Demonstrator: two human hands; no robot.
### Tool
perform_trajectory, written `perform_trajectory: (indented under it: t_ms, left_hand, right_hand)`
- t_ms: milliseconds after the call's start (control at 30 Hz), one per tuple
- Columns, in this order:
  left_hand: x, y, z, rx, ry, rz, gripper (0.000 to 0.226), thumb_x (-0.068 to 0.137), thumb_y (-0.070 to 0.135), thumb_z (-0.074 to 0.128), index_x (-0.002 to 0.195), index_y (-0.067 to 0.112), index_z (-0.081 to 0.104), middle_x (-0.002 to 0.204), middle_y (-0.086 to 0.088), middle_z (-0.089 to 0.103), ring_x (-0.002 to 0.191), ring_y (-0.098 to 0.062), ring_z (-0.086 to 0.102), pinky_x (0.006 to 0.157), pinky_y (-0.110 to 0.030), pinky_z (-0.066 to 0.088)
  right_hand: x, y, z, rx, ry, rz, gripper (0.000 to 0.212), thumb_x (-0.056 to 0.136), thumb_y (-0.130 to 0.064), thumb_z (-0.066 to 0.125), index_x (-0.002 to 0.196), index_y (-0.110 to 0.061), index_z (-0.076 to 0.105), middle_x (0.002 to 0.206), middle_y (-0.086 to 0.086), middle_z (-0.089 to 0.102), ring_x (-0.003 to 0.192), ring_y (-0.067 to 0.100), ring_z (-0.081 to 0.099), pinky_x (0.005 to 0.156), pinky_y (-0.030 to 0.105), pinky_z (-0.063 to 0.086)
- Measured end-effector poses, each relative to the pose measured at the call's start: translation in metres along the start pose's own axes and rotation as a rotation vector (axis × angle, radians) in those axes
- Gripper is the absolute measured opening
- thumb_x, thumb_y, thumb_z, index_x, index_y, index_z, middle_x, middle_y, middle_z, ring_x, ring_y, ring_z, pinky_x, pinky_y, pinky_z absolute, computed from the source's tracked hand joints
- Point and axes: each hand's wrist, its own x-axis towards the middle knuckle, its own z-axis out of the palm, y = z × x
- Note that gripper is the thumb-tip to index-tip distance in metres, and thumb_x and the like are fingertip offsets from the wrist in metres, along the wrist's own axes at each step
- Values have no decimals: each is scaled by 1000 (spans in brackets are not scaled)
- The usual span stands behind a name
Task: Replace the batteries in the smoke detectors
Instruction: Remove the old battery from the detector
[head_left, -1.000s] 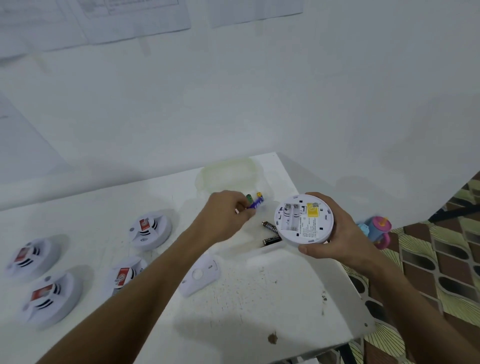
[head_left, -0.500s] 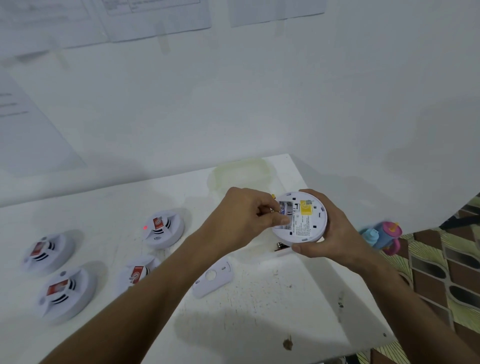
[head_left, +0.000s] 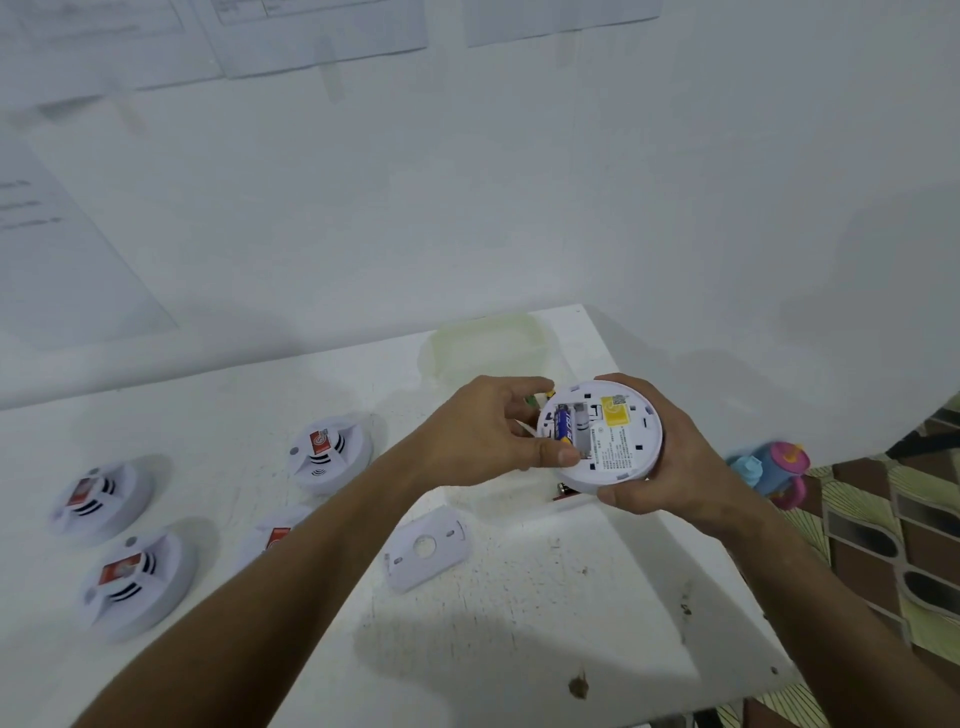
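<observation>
A person seats a fresh cell in a smoke detector (head_left: 602, 434) held face-down above the right end of a white counter (head_left: 519, 623). The right hand (head_left: 670, 462) cups the round plastic housing from the far side, fingers wrapped around its rim and thumb along the near edge. The left hand (head_left: 488, 431) has its thumb pressed against the near end of a blue battery (head_left: 564, 425) lying in the left slot of the open compartment; its other fingers curl over what looks like a second, green-tipped battery (head_left: 531, 402), though that is partly hidden.

Doing this step well appears to mean pushing the cell flat against the spring end until it sits level, checking polarity against the moulded marks, and keeping the housing steady so the neighbouring empty slot stays clear for the next cell.

The detector back is smooth matte white plastic with a yellow sticker (head_left: 613, 413) and fine printed text. A flat, rounded-corner mounting plate (head_left: 428, 548) with a central hole lies just beside the left forearm. Four more detectors (head_left: 330, 452) sit face-up to the left, domed, slotted, each with a red label. A spent battery (head_left: 563, 489) peeks from under the held unit. The counter is scuffed and speckled, and a translucent tub lid (head_left: 488, 343) rests near the wall.
</observation>
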Motion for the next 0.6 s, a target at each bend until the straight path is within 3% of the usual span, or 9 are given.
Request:
perform_trajectory:
  t_ms: [100, 200, 333, 467, 533, 600]
  left_hand:
    - [-1, -1, 0, -96, -13, 53, 48, 70, 21, 86, 113, 28, 67, 99, 0, 75, 89, -22, 72, 88, -41, 57]
    - [2, -4, 2, -145, 42, 20, 51, 68, 19, 87, 113, 18, 64, 92, -4, 75, 83, -22, 73, 84, -44, 58]
    - [11, -7, 4, -127, 81, 21, 42, 74, 25, 83, 113, 19, 68, 88, -4, 75, 81, -25, 72, 80, -44, 59]
    - [24, -10, 9, -174, 29, -13, 37, 91, 40, 62, 122, 20, 65, 99, 0, 73, 79, -17, 71, 70, -32, 60]
    - [32, -20, 14, -54, 70, -5, 37, 95, 40, 56, 125, 20, 64, 103, 7, 69, 72, -13, 71, 63, -28, 58]
    - [39, -34, 20, 161, 74, 23, 33, 94, 32, 59, 126, 21, 62, 104, 11, 67, 69, -12, 70, 66, -29, 56]
  right_hand:
    - [2, 0, 1, -9, -23, -17, 80, 50, -26, 82, 122, -43, 52, 117, -9, 63, 113, 22, 59, 85, 26, 56]
    - [6, 0, 1, -32, -35, -35, 81, 50, -26, 83, 122, -47, 51, 117, -12, 62, 113, 21, 59, 86, 24, 54]
    - [8, 3, -3, -55, -23, -23, 82, 51, -29, 83, 121, -55, 50, 117, -16, 62, 113, 16, 59, 86, 19, 52]
    - [-2, 14, -19, -79, 28, 5, 84, 52, -31, 84, 127, -41, 48, 117, -16, 62, 114, 16, 60, 89, 19, 51]
    - [-11, 20, -30, -86, 60, 31, 86, 50, -32, 83, 128, -32, 48, 118, -14, 62, 114, 15, 60, 91, 20, 51]
    - [-21, 26, -37, -87, 72, 60, 86, 50, -31, 84, 128, -31, 49, 119, -12, 62, 115, 15, 60, 90, 19, 51]
